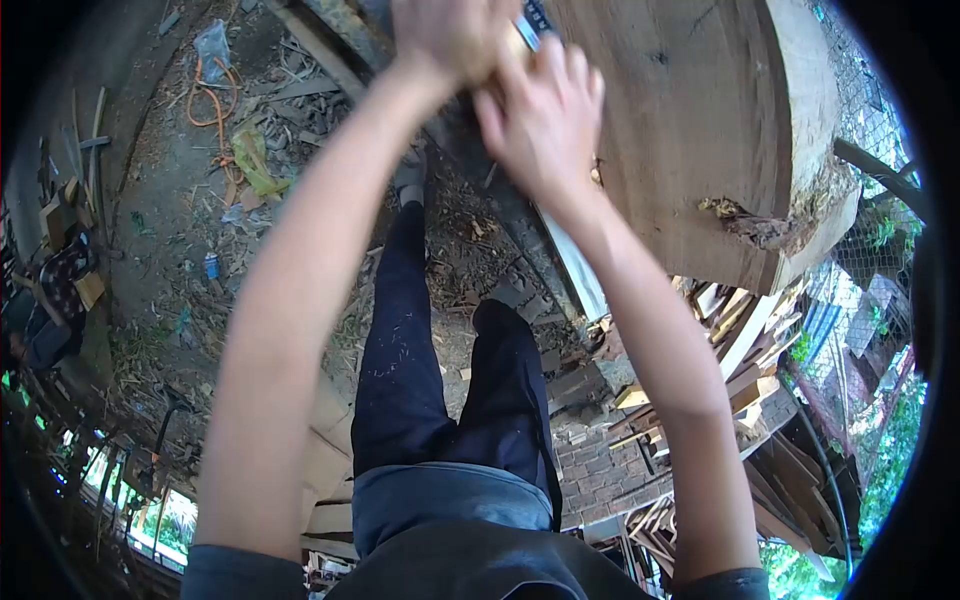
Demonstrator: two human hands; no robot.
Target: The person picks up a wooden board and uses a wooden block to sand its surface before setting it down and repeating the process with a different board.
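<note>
At the top of the view my left hand (pixel 452 38) is smeared by motion and partly cut off by the frame edge. My right hand (pixel 548 125) is just to its right, back upward, its fingers bent over a small pale piece (pixel 515 47) that looks like wood. Most of that piece is hidden under the fingers. Beside the fingertips shows a dark blue strip with light marks (pixel 537 14). A large thick wooden slab (pixel 690 130) with a rough natural edge spreads to the right of both hands.
Below my right forearm runs a pale metal strip (pixel 575 262). Stacked wood offcuts (pixel 745 330) fill the right side, near wire fencing (pixel 870 110). Wood chips and scraps litter the ground, with an orange cord (pixel 207 110), a plastic bag (pixel 213 48) and a blue can (pixel 211 266).
</note>
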